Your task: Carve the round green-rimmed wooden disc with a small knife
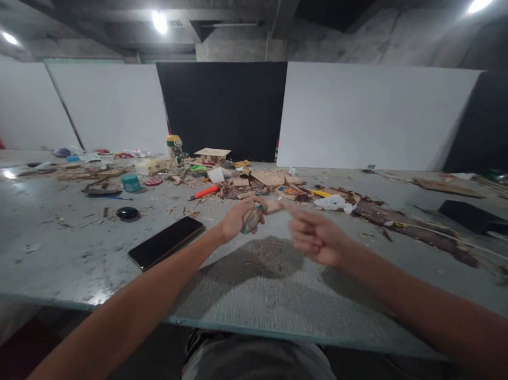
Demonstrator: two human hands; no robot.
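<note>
Near the middle of the table, my left hand [235, 221] is closed around a small rounded thing, clear and greenish [251, 220]; its kind cannot be made out. My right hand [316, 236] is up to the right of it, apart from it and smeared by motion. Its lower fingers are curled in, and thumb and forefinger point toward my left hand; whatever they pinch, if anything, is too blurred to name. Wood shavings [269, 255] lie on the table below both hands. A black phone [166, 241] rests just left of my left hand.
Behind my hands lie an orange-handled cutter [206, 192], wood scraps [274, 177] and a long bark strip [411, 226]. A teal tub [130, 183], a black oval thing [127, 213] and a yellow-capped bottle [174, 150] stand leftward. A black box [475, 216] is at right.
</note>
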